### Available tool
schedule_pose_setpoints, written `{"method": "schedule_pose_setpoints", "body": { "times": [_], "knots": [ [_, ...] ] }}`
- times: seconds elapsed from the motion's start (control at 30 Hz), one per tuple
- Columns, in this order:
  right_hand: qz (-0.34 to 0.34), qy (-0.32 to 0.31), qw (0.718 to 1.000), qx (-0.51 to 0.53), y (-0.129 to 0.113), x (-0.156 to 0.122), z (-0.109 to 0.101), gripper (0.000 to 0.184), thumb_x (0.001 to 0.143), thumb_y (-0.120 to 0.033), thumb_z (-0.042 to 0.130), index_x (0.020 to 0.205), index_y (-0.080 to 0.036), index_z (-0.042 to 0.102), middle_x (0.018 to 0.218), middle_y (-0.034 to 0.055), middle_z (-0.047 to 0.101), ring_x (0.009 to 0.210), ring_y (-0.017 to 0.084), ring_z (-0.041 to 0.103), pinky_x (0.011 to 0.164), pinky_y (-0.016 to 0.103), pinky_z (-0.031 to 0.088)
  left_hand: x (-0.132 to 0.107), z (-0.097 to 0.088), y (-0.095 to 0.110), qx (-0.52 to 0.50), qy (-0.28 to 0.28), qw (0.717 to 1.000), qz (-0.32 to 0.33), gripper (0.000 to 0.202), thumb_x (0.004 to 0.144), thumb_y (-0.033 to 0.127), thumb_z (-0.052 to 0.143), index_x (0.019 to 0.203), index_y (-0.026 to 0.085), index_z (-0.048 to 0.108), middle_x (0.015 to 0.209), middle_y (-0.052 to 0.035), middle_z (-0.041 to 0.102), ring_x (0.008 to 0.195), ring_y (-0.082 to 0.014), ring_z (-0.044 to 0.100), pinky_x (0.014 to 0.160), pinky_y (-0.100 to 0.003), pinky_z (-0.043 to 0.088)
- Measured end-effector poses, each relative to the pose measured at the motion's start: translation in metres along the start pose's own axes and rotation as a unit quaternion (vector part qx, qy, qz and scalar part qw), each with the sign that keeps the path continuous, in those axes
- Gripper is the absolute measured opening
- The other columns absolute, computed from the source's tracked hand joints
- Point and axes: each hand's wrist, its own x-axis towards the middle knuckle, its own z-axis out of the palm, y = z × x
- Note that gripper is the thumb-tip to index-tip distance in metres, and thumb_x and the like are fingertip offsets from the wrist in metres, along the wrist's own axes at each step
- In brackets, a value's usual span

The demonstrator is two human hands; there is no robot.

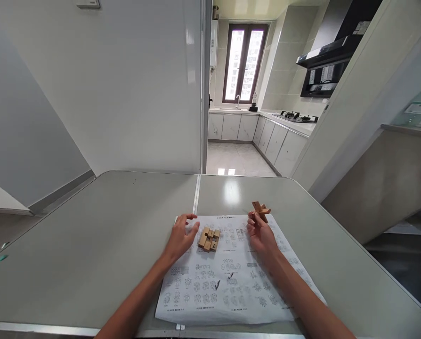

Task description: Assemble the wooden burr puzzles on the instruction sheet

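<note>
Wooden puzzle pieces (261, 210), crossed over one another, are pinched in the fingers of my right hand (262, 234), above the right part of a printed sheet. My left hand (182, 237) is open, its thumb and fingers apart with nothing between them. Just right of it, a cluster of interlocked wooden blocks (204, 240) rests on the paper; one block bears a dark figure. Under both hands lies the large instruction sheet (238, 301), covered in small line diagrams and printed text, with two pen ticks. How many pieces my right hand holds I cannot tell.
The sheet lies on a grey-green table (90, 263) with a metal edge and a seam (197, 194) across it. Two small green bits (3, 257) are at the far left. Beyond the table are a white wall panel (143, 94) and a kitchen with a counter and stove (297, 117).
</note>
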Motion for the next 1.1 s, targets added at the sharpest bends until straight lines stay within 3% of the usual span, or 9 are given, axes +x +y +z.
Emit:
{"method": "schedule_pose_setpoints", "body": {
  "times": [0.17,0.37,0.5,0.73,0.83,0.9,1.0,1.07,1.1],
  "knots": [
    [0.01,0.006,0.998,0.063,0.0,0.011,-0.011,0.025,0.078,-0.021,0.087,0.091,-0.022,0.065,0.086,-0.0014,0.065,0.058,0.006,0.053,0.048,0.016,0.054,-0.006,0.0,-0.005,0.034,-0.122,0.989,0.079,0.058,0.087,0.056,0.074,0.135,0.024,0.062,0.143,-0.0135,0.059,0.138,-0.0363,0.048,0.115,-0.049,0.039],
    [0.016,0.001,0.997,0.078,0.001,0.014,-0.012,0.016,0.089,-0.02,0.077,0.095,-0.021,0.063,0.085,-0.0018,0.065,0.058,0.004,0.055,0.049,0.011,0.053,-0.006,-0.005,-0.009,0.149,-0.221,0.957,0.115,0.082,0.082,0.064,0.077,0.149,0.025,0.048,0.154,-0.0147,0.05,0.142,-0.0384,0.045,0.117,-0.055,0.04],
    [0.021,-0.002,0.995,0.093,-0.002,0.014,-0.01,0.013,0.092,-0.019,0.074,0.092,-0.021,0.061,0.082,-0.0022,0.062,0.056,0.004,0.053,0.047,0.011,0.052,-0.006,-0.01,-0.009,0.149,-0.241,0.949,0.14,0.091,0.073,0.056,0.087,0.15,0.027,0.048,0.153,-0.0131,0.051,0.143,-0.0374,0.045,0.118,-0.054,0.04],
    [0.036,-0.011,0.995,0.097,-0.009,0.013,-0.007,0.021,0.087,-0.023,0.078,0.085,-0.02,0.058,0.076,-0.0042,0.058,0.052,0.003,0.048,0.045,0.01,0.047,-0.004,-0.01,-0.009,0.135,-0.243,0.952,0.129,0.076,0.081,0.047,0.083,0.147,0.028,0.052,0.145,-0.0113,0.059,0.136,-0.0343,0.051,0.114,-0.052,0.044],
    [0.03,-0.021,0.999,0.03,-0.006,0.005,0.0,0.025,0.084,-0.032,0.081,0.084,-0.021,0.058,0.074,-0.0041,0.057,0.051,0.005,0.047,0.043,0.014,0.046,-0.004,-0.01,-0.008,0.134,-0.244,0.952,0.126,0.08,0.076,0.047,0.087,0.146,0.027,0.053,0.141,-0.0115,0.061,0.132,-0.0335,0.054,0.112,-0.05,0.046],
    [0.011,-0.048,0.995,-0.084,-0.003,-0.004,0.008,0.029,0.084,-0.043,0.08,0.084,-0.023,0.059,0.073,-0.0031,0.057,0.051,0.008,0.047,0.042,0.019,0.044,-0.004,-0.013,-0.009,0.137,-0.247,0.95,0.131,0.087,0.072,0.047,0.09,0.147,0.026,0.052,0.14,-0.0118,0.061,0.131,-0.034,0.054,0.113,-0.05,0.045],
    [-0.049,-0.145,0.937,-0.313,0.005,-0.022,0.021,0.036,0.092,-0.058,0.067,0.085,-0.023,0.062,0.08,0.0017,0.063,0.06,0.014,0.053,0.052,0.027,0.049,-0.001,-0.018,-0.011,0.157,-0.241,0.945,0.155,0.086,0.071,0.05,0.09,0.145,0.027,0.054,0.143,-0.0124,0.059,0.134,-0.0353,0.051,0.113,-0.052,0.044],
    [-0.075,-0.188,0.902,-0.382,0.011,-0.033,0.028,0.031,0.089,-0.053,0.073,0.091,-0.022,0.067,0.091,0.0047,0.068,0.076,0.019,0.061,0.069,0.033,0.054,0.001,-0.021,-0.012,0.175,-0.239,0.937,0.183,0.075,0.073,0.051,0.089,0.139,0.027,0.06,0.142,-0.0117,0.059,0.134,-0.0345,0.05,0.113,-0.051,0.043],
    [-0.106,-0.223,0.864,-0.439,0.014,-0.038,0.03,0.03,0.089,-0.05,0.073,0.099,-0.023,0.068,0.101,0.0063,0.069,0.088,0.022,0.063,0.081,0.037,0.055,0.002,-0.023,-0.012,0.182,-0.24,0.933,0.197,0.07,0.074,0.051,0.088,0.134,0.027,0.063,0.14,-0.0113,0.059,0.133,-0.0337,0.051,0.113,-0.051,0.043]
  ]
}}
